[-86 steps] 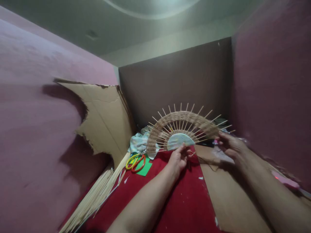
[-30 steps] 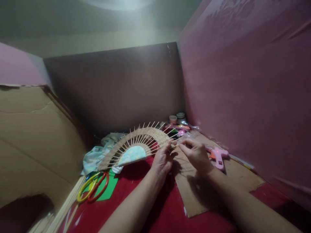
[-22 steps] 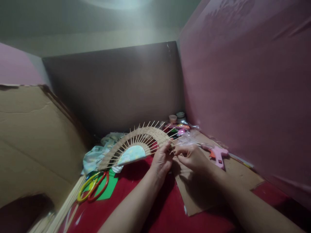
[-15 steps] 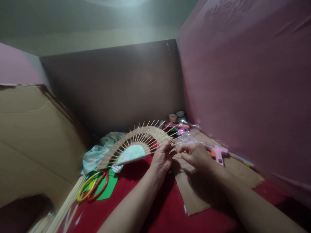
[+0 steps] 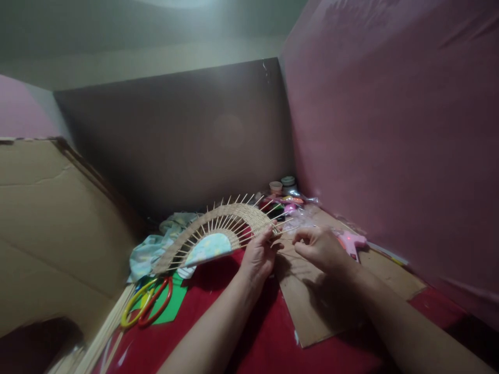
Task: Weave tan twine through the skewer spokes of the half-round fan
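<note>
A half-round hand fan (image 5: 236,210) of thin sticks, with a woven straw-coloured band, is tilted up in front of me. Pale blue patterned fabric (image 5: 210,248) covers its flat base, and bare stick ends poke out past the band. My left hand (image 5: 262,252) grips the fan's right end, thumb on top of the weave. Just to the right, my right hand (image 5: 319,249) is closed in a pinch, apart from the fan. A thin strand (image 5: 287,239) seems to run from the fan's edge to those fingertips; its far end is hidden.
Scissors with yellow and red handles (image 5: 148,304) lie on green sheet (image 5: 175,301) at left, near pale sticks (image 5: 111,324) and crumpled cloth (image 5: 146,257). A pink glue gun (image 5: 353,241) with a red light rests on cardboard (image 5: 307,317). Jars (image 5: 288,182) and plastic bags stand behind.
My right hand has drawn slightly to the right, widening the gap to my left hand. The left hand keeps its hold on the fan. The view has shifted a little.
</note>
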The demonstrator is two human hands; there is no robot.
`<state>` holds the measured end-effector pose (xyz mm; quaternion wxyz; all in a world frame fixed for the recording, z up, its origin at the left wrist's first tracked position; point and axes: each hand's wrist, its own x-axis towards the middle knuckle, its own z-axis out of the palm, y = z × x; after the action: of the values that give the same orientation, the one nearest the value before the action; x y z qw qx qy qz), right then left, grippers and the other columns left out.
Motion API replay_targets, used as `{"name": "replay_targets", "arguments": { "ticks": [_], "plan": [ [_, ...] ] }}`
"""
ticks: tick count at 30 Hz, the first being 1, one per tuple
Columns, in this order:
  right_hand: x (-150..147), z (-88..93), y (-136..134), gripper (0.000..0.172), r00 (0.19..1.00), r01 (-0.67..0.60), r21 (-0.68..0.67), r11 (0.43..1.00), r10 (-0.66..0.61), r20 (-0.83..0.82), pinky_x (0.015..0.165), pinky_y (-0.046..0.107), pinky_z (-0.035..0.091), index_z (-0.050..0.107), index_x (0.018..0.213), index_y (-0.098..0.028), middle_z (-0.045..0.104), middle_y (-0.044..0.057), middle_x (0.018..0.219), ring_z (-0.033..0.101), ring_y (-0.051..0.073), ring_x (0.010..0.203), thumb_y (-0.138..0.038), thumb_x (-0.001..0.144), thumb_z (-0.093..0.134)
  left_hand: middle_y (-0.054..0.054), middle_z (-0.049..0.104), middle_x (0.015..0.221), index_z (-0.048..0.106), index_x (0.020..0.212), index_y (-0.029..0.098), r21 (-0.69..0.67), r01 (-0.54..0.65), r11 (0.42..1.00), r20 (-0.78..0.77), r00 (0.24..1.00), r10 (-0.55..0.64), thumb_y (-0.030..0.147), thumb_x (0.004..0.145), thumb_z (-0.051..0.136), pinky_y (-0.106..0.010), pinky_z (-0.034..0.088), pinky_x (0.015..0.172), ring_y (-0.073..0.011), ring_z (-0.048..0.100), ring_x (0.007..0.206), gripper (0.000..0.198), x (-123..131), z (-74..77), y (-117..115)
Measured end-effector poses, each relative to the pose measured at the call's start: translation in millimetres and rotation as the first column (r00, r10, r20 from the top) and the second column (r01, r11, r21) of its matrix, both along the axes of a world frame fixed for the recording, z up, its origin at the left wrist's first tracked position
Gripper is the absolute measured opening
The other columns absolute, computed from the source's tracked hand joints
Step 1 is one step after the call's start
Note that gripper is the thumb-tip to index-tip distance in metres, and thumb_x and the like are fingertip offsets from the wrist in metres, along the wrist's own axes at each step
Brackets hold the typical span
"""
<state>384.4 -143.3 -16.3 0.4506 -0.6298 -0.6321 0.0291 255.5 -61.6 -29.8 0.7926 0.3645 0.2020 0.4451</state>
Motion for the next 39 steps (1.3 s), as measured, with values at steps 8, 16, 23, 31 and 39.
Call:
{"name": "replay_targets", "arguments": {
  "ticks": [8,16,23,31,39],
  "plan": [
    [-4,2.9,-4,0.016,0.996,-0.043,0.041,0.998,0.047,-0.082,0.047,0.022,0.029,0.062,0.057,-0.02,0.048,-0.004,0.045,0.04,0.009,0.044,-0.016,0.065,0.049,-0.003,0.063,0.071,0.067,0.091,0.013,0.013,0.014,1.0,0.002,1.0,-0.014,0.021,0.066,0.07,-0.024,0.04,0.057,-0.0123,0.055,0.063,0.026,0,-2.1,1],
    [5,1.7,1,0.014,0.99,0.007,-0.058,0.998,-0.015,-0.141,0.051,0.024,0.033,0.061,0.059,-0.019,0.056,-0.001,0.052,0.047,0.012,0.051,-0.018,0.065,0.049,-0.003,0.064,0.07,0.067,0.09,0.013,-0.025,-0.003,1.0,0.001,1.0,0.003,0.017,0.067,0.068,-0.024,0.04,0.056,-0.0125,0.057,0.065,0.023,0,0.3,-1],
    [18,0.3,6,0.015,0.961,-0.029,-0.069,0.997,0.009,-0.276,0.058,0.027,0.038,0.064,0.059,-0.018,0.063,0.002,0.059,0.054,0.016,0.059,-0.02,0.064,0.05,-0.003,0.065,0.071,0.065,0.088,0.011,-0.025,-0.004,1.0,0.011,1.0,0.004,0.014,0.066,0.068,-0.024,0.041,0.056,-0.0118,0.057,0.063,0.022,0,1.5,-2],
    [18,4.2,0,0.013,0.962,-0.003,-0.007,1.0,0.001,-0.274,0.058,0.026,0.037,0.064,0.06,-0.018,0.061,0.0,0.057,0.053,0.015,0.058,-0.02,0.065,0.052,-0.003,0.064,0.068,0.065,0.091,0.01,-0.036,-0.021,0.999,0.014,1.0,0.022,0.012,0.069,0.064,-0.024,0.041,0.056,-0.0112,0.056,0.059,0.022,-2,0.3,-3],
    [11,6.2,-5,0.016,0.979,-0.096,-0.093,0.991,0.078,-0.189,0.056,0.025,0.036,0.064,0.062,-0.017,0.061,0.001,0.058,0.053,0.014,0.057,-0.02,0.065,0.048,-0.007,0.066,0.086,0.066,0.078,0.012,0.03,0.049,0.998,0.086,0.995,-0.052,0.008,0.073,0.056,-0.027,0.046,0.067,-0.0172,0.059,0.081,0.012,2,1.3,-5]
  ]
}}
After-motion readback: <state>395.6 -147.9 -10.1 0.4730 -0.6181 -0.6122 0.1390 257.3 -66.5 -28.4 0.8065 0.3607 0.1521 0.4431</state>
